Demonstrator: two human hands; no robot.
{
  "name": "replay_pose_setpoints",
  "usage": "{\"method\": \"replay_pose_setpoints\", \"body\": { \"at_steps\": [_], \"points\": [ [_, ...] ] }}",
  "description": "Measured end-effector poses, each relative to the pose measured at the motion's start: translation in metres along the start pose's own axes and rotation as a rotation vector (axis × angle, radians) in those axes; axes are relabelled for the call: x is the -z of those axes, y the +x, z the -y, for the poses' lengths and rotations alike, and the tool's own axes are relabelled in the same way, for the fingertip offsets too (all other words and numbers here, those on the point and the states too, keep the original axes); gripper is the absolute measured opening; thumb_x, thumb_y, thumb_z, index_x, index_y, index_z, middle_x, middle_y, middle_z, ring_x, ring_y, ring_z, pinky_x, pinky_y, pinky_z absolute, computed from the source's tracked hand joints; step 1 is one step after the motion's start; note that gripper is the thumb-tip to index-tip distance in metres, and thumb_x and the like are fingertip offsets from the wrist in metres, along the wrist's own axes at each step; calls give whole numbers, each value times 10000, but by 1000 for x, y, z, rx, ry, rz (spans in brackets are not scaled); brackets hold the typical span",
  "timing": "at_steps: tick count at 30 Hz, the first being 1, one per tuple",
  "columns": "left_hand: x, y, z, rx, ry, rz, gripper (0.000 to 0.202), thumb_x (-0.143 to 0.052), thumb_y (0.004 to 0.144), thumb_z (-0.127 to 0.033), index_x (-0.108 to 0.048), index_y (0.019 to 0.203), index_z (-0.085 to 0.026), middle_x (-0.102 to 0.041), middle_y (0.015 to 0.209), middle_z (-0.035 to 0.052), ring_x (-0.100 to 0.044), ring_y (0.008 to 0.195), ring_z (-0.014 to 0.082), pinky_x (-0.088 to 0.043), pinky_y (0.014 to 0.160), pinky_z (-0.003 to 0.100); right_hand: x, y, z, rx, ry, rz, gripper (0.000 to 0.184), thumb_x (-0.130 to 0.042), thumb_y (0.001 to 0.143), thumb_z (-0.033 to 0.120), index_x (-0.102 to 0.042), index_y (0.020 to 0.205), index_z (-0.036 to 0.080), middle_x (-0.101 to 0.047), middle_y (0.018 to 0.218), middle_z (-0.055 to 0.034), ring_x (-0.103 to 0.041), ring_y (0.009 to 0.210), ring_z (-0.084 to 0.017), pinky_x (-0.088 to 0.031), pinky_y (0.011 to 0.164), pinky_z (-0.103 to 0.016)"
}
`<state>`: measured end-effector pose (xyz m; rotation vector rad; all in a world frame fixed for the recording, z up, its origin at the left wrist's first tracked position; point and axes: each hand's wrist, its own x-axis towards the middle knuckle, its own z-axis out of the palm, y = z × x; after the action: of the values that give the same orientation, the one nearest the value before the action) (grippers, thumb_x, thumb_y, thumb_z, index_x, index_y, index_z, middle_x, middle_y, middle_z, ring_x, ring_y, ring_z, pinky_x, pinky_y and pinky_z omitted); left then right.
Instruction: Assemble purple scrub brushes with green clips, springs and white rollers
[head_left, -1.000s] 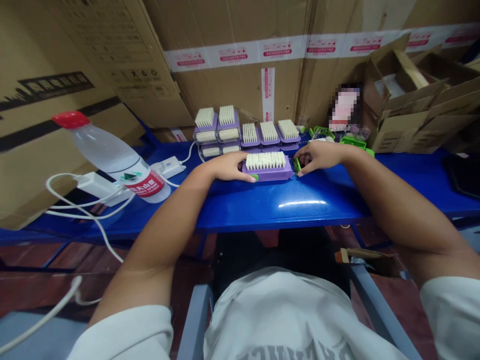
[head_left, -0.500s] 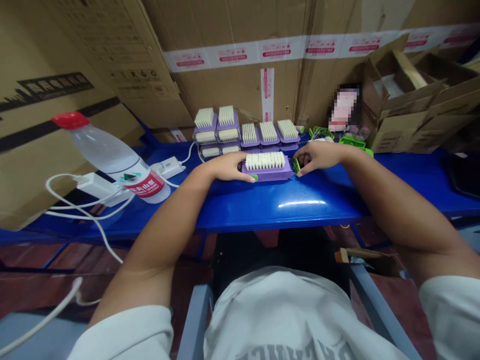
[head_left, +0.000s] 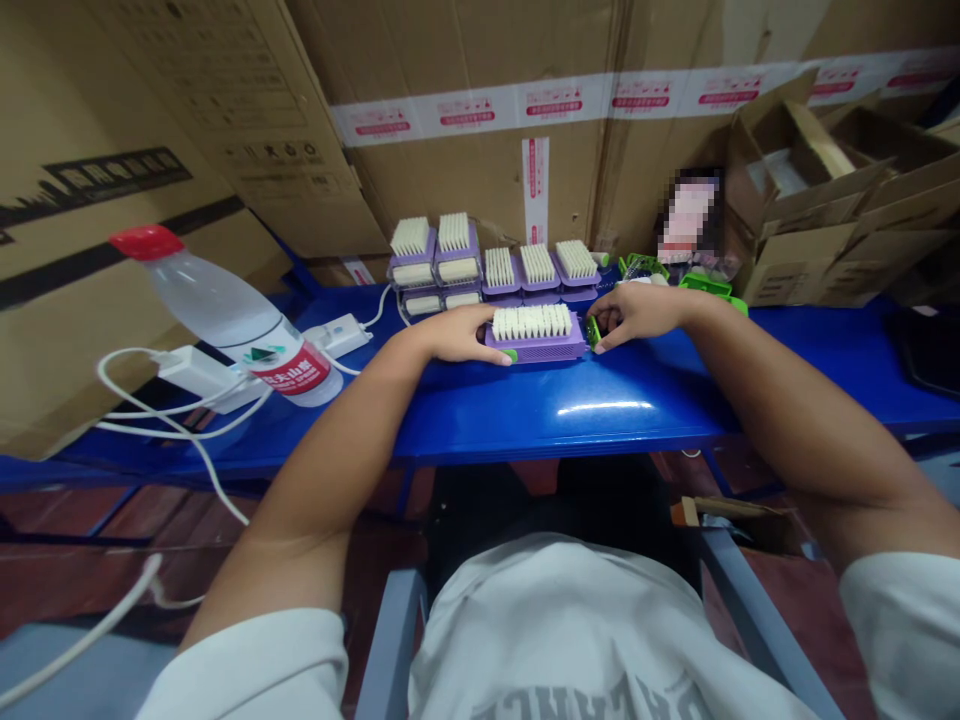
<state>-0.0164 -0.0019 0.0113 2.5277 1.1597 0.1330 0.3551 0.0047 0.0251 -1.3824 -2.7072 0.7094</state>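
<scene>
Currently, work centres on a purple-backed scrubbing brush (head_left: 535, 349), which lies bristles up on the blue steel bench (head_left: 555, 430), just short of the far rows. The left hand (head_left: 457, 335) braces the brush's left end, its fingers (head_left: 495, 353) closed around the near corner beside a small green tab (head_left: 511, 355). The right hand (head_left: 637, 315) is at the right end, its fingers (head_left: 611, 338) curled and pinching a green plastic piece (head_left: 593, 332) against the purple body. The fingers partly hide that piece, so how far it is seated cannot be confirmed.

Judged from this hold, the step in hand is fitting at the brush's right end. Any further move there calls for the right fingers to keep the green piece square to the body while the left hand keeps the brush steady.

Further purple brushes (head_left: 538, 265) stand in stacks and a row on the far side. Green plastic parts (head_left: 707, 287) lie far right, and a water bottle (head_left: 225, 318) lies to the left among white cables (head_left: 180, 420).

Compared with the frame one second earlier, neither hand nor the brush shows a clear change; only the view has shifted slightly.
</scene>
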Motion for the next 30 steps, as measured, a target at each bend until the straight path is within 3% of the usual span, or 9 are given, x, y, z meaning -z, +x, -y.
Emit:
{"method": "replay_pose_setpoints", "body": {
  "at_steps": [30],
  "points": [
    [-1, 0, 1, -12, 0, -3, 957, -890, 844, -716, -677, 1650, -245, -730, 1693, 138, -730, 1501, 409, -582, 1232, 453, -1, 1, 0, -12, 2, -5, 748, -930, 704, 777, -898, 1213, 230, -872, 902, -61, -820, 887, -326, -585, 830, -434]
  ]
}}
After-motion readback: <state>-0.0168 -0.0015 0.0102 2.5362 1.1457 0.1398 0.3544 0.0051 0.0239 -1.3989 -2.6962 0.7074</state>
